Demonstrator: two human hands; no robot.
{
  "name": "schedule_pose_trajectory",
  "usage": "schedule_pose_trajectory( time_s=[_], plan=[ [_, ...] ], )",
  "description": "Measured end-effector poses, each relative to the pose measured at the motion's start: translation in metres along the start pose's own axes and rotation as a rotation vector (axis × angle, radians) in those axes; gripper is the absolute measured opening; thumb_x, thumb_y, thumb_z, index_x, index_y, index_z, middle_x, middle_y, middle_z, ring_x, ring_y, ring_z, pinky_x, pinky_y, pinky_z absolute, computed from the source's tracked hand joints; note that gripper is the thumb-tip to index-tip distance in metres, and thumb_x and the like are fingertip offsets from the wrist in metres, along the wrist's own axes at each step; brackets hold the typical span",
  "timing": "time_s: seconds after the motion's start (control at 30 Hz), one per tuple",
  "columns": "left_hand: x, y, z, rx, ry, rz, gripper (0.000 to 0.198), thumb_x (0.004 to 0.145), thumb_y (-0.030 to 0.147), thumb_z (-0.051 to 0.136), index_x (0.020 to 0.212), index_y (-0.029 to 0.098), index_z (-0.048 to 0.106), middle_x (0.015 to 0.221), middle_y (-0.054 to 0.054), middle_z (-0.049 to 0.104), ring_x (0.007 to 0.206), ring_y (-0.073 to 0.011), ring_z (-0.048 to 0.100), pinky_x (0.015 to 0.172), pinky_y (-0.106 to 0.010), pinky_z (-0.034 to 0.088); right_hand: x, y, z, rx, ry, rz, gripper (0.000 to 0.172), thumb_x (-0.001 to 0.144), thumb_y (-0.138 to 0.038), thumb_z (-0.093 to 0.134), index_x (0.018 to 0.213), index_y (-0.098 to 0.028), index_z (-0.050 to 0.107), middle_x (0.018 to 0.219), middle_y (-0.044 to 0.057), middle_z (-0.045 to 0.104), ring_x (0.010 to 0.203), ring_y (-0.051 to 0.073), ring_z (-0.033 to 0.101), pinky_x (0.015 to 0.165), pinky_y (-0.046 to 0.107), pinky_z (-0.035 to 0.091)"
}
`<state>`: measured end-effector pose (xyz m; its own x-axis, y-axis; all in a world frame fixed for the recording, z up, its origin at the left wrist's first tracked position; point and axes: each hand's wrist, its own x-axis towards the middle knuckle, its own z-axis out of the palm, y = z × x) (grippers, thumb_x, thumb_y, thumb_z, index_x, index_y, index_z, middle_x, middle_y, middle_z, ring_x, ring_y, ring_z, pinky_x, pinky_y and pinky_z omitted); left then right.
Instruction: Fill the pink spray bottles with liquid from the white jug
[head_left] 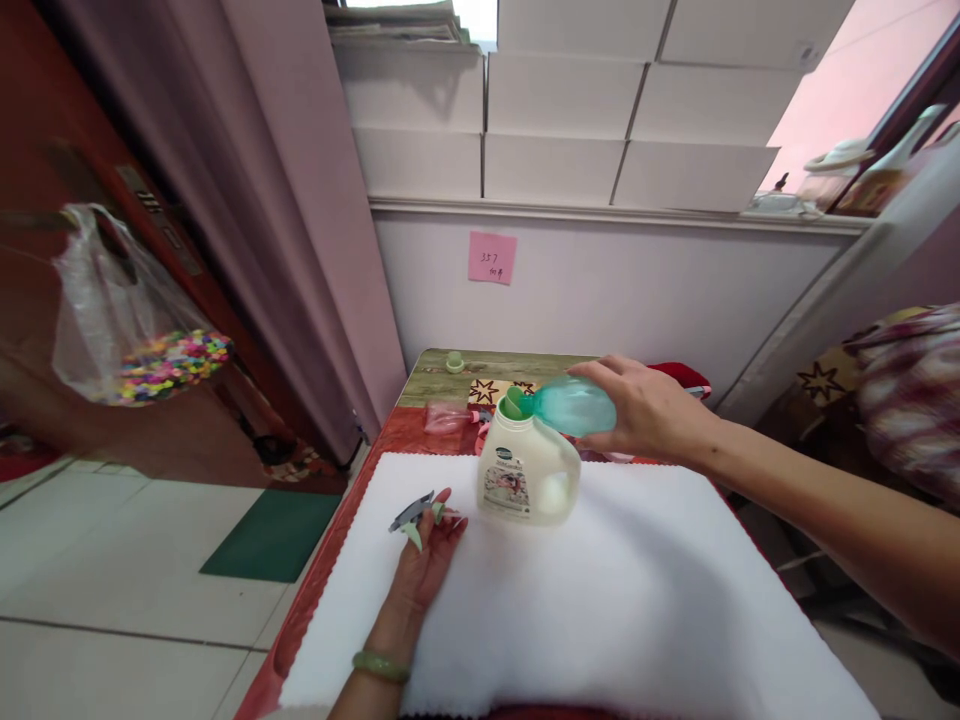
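Note:
A cream-coloured detergent jug (504, 490) with a printed label and a side handle stands upright on the white cloth (570, 610). My right hand (645, 405) is wrapped round a translucent teal bottle (574, 405), tipped on its side with its neck at the jug's green mouth (514, 402). Whether liquid runs between them cannot be made out. Left of the jug, my left hand (431, 550), palm up, holds a grey and pale green spray trigger head (414, 515). A green bangle (381, 666) circles that wrist.
Behind the jug lie a clear pink bottle (450, 418) and a green cap (454, 362). A red item (679, 378) is at the back right. A pink note (492, 258) is stuck on the wall. A bag of colourful pieces (165, 365) hangs on the door at left.

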<state>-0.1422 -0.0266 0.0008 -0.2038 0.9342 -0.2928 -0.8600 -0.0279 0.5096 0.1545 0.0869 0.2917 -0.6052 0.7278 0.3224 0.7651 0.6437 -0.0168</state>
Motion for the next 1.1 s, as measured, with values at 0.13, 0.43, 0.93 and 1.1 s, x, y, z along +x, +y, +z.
schedule_pose_trajectory(
  time_s=[0.13, 0.43, 0.93, 1.1],
  plan=[
    [0.0, 0.0, 0.001, 0.012, 0.006, -0.007, 0.032, 0.083, 0.028, 0.083, 0.111, 0.016, 0.075, 0.085, -0.007, 0.076, 0.08, -0.0173, 0.073, 0.09, -0.038, 0.063, 0.009, -0.003, -0.01, -0.062, -0.054, -0.045, 0.074, 0.067, -0.045, 0.087, 0.133, -0.025, 0.062, 0.118, 0.012, 0.068, 0.09, 0.03, 0.07, 0.069, 0.037, 0.053],
    [0.002, -0.001, 0.001, -0.001, 0.022, 0.007, 0.026, 0.074, 0.029, 0.09, 0.087, 0.015, 0.073, 0.079, -0.003, 0.074, 0.075, -0.0154, 0.071, 0.087, -0.038, 0.063, 0.032, -0.007, -0.023, -0.168, -0.11, -0.138, 0.07, 0.064, -0.049, 0.089, 0.126, -0.027, 0.065, 0.109, 0.012, 0.069, 0.087, 0.03, 0.067, 0.065, 0.034, 0.046],
    [0.008, -0.001, -0.006, -0.001, 0.007, -0.005, 0.033, 0.068, 0.03, 0.094, 0.086, 0.014, 0.072, 0.082, -0.004, 0.075, 0.075, -0.0151, 0.071, 0.086, -0.041, 0.063, 0.055, -0.056, -0.067, -0.628, -0.372, -0.225, 0.064, 0.076, -0.036, 0.082, 0.134, -0.023, 0.058, 0.114, 0.012, 0.068, 0.096, 0.028, 0.065, 0.067, 0.03, 0.037],
    [0.009, -0.002, -0.007, 0.004, 0.002, -0.005, 0.03, 0.072, 0.031, 0.092, 0.087, 0.014, 0.072, 0.083, -0.003, 0.075, 0.076, -0.0143, 0.071, 0.088, -0.041, 0.063, 0.065, -0.062, -0.07, -0.727, -0.373, -0.354, 0.056, 0.081, -0.024, 0.076, 0.134, -0.023, 0.058, 0.114, 0.011, 0.067, 0.098, 0.026, 0.064, 0.067, 0.031, 0.037]
  ],
)
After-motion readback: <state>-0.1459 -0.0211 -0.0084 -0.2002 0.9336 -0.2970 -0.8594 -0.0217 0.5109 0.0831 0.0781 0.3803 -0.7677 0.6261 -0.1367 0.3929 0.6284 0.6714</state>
